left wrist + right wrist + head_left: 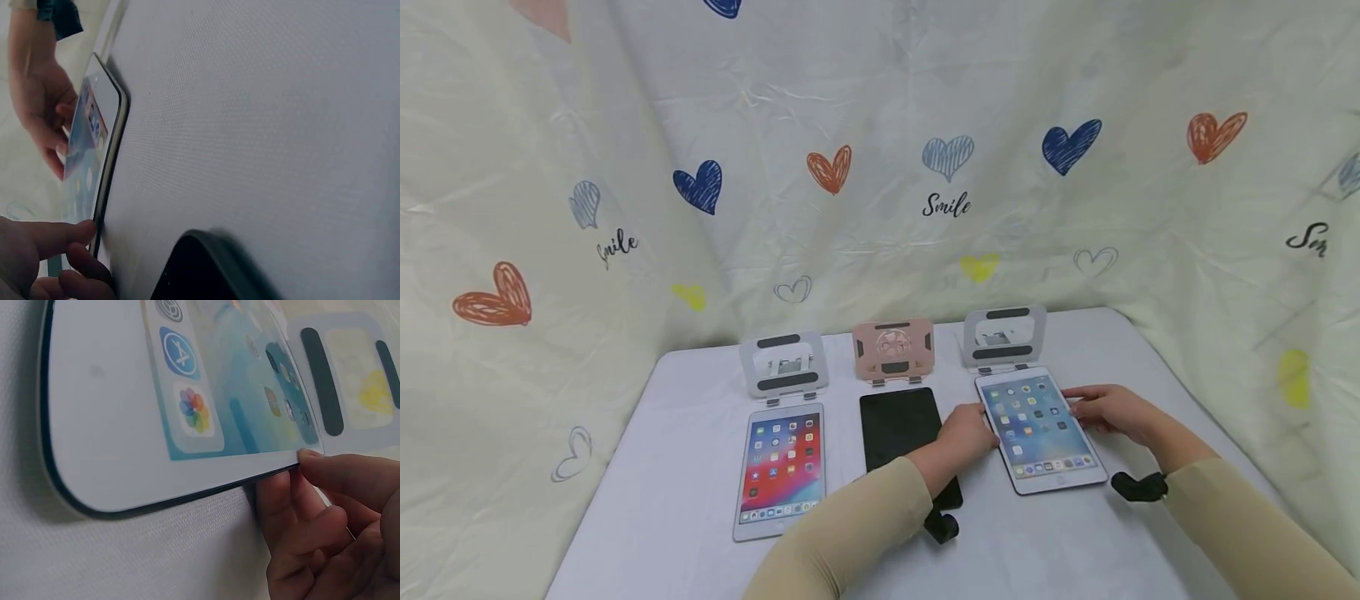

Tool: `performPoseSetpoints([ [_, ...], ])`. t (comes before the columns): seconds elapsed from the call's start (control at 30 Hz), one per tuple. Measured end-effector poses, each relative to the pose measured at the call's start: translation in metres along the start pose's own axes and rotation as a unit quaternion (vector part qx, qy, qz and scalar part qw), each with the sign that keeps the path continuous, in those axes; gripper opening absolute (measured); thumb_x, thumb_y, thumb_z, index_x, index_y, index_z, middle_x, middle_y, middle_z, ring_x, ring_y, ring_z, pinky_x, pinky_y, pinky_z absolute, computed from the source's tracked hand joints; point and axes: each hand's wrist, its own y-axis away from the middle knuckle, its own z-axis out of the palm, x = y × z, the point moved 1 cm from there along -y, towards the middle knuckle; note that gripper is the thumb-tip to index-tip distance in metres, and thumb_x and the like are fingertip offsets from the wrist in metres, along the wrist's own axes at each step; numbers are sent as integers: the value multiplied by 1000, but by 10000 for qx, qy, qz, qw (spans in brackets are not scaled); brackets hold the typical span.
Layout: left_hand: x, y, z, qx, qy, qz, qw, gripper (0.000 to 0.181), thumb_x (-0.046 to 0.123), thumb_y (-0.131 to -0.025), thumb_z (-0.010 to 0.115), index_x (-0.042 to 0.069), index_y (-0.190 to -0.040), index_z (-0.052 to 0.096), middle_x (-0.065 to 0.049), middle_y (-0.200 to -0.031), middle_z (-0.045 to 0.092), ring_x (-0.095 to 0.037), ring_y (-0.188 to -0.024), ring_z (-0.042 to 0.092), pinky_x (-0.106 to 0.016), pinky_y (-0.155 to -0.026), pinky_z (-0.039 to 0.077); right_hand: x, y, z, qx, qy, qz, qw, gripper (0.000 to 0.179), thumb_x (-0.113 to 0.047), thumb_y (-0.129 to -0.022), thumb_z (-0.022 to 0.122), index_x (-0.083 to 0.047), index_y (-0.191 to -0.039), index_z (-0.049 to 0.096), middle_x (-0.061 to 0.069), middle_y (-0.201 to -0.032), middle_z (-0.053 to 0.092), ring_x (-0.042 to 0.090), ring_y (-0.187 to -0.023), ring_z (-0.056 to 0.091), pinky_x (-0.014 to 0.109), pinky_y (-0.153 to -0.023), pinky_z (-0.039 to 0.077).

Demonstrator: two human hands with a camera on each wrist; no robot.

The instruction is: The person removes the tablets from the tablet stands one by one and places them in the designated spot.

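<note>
A white tablet [1036, 427] with a blue home screen lies at the right of the table, face up, between both hands. My left hand [964, 435] holds its left edge, reaching across a dark tablet [895, 421]. In the left wrist view that hand's fingers [81, 232] meet the tablet's rim; part of the grip is cut off. My right hand [1112, 410] pinches the opposite edge. The right wrist view shows the thumb [312, 459] on the rim and other fingers under it. Just behind the tablet stands a grey-white stand [1004, 337].
Another white tablet [780, 467], its screen red and blue, lies at the left, partly behind the left sleeve. Behind it stands a second grey-white stand [784, 365]. A pink stand [893, 348] stands behind the dark tablet. A heart-patterned curtain [880, 242] borders the white table [685, 467].
</note>
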Motion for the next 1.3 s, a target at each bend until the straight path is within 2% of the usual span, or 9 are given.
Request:
performPoseSetpoints([
  [0.3,-2,1,-5,-144,-1245,307,9916,62,36,-84,78,21,-141,58,8,-136,59,-10,-99,56,-31,-87,50,-3,-1,0,-8,443,-75,9990,55,-19,-97,62,4,-144,46,8,-106,68,23,-86,57,34,-72,46],
  [0.37,-2,1,-7,-141,-1438,327,9890,63,39,-84,78,23,-142,57,8,-130,63,-10,-92,57,-29,-80,50,-5,0,1,-19,661,-161,9977,54,-18,-96,62,5,-143,46,8,-104,68,23,-86,58,34,-72,47],
  [0.43,-2,1,-8,-210,-1500,273,9881,65,40,-85,77,24,-143,55,5,-112,70,-10,-78,60,-28,-71,48,-8,0,2,-8,810,-196,9965,54,-17,-96,62,5,-142,47,8,-100,69,23,-85,58,34,-72,48],
  [0.5,-2,2,-9,-274,-1501,185,9881,66,40,-85,77,24,-145,53,3,-88,71,-12,-63,59,-28,-63,45,-10,-1,3,-12,885,-215,9958,53,-16,-96,63,6,-141,48,8,-98,68,23,-84,59,35,-70,49],
  [0.57,-3,2,-10,-326,-1445,97,9889,66,40,-86,76,25,-146,52,0,-67,65,-13,-52,57,-28,-60,43,-11,-3,4,-7,919,-184,9956,52,-14,-96,63,7,-141,48,8,-96,68,22,-82,59,35,-69,50],
  [0.63,-4,2,-10,-348,-1374,7,9899,66,40,-86,76,26,-146,51,0,-57,59,-13,-47,56,-28,-60,41,-11,-4,4,-3,970,-167,9951,51,-13,-95,63,7,-140,49,8,-94,67,22,-80,59,35,-68,51],
  [0.93,-7,3,-11,-388,-976,-127,9944,68,36,-86,77,29,-147,49,0,-54,61,-14,-45,59,-28,-58,41,-10,-6,1,-94,1682,-331,9851,55,-18,-91,70,0,-140,53,10,-90,56,22,-73,53,32,-62,45],
  [1.1,-8,5,-12,-435,-759,-123,9961,70,35,-85,78,30,-148,48,0,-53,61,-15,-45,59,-28,-57,40,-7,-3,-2,-175,1761,-395,9834,61,-27,-91,72,-2,-143,51,10,-93,56,23,-78,52,33,-65,44],
  [1.3,-7,6,-11,-520,-690,-93,9962,72,35,-84,79,31,-149,47,-1,-53,61,-15,-45,59,-28,-56,41,0,-4,-5,-123,1770,-402,9833,64,-30,-90,73,-2,-143,51,7,-86,55,22,-79,52,33,-66,43],
])
